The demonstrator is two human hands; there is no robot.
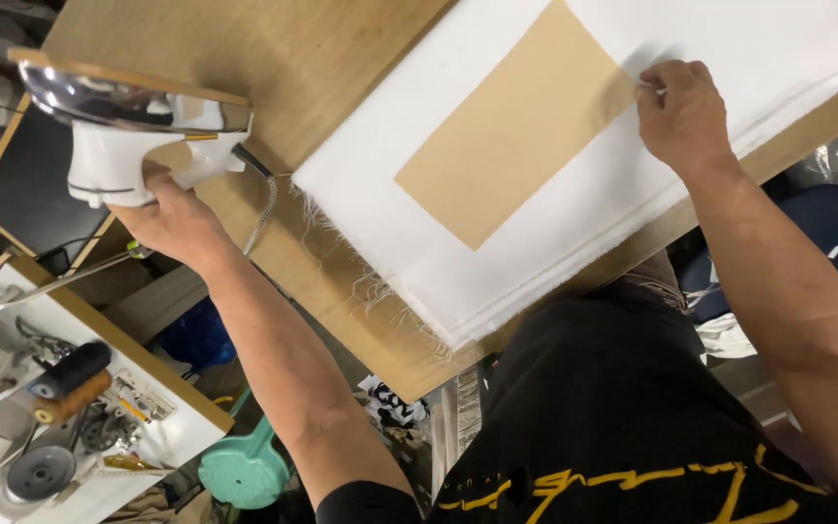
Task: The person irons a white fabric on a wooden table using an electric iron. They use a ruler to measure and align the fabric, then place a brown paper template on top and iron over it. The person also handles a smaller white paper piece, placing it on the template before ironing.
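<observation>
1. Left hand (169, 215) wrapped around handle of white steam iron (138, 131), upended at left edge of wooden table (273, 58).
2. Right hand (681, 112) pinching corner of tan paper rectangle (516, 131).
3. Paper lies flat on folded white cloth (497, 262), frayed edge, mid-table.

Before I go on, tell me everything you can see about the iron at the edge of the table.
The iron is white-bodied with a shiny, mirror-like metal soleplate. It is tipped up on its side, so the soleplate faces up and away. It sits at the far left edge of the wooden table, apart from the white fabric. The left hand grips its white handle. A braided grey cord leaves its rear through a dark sleeve and hangs toward the table edge.
</observation>
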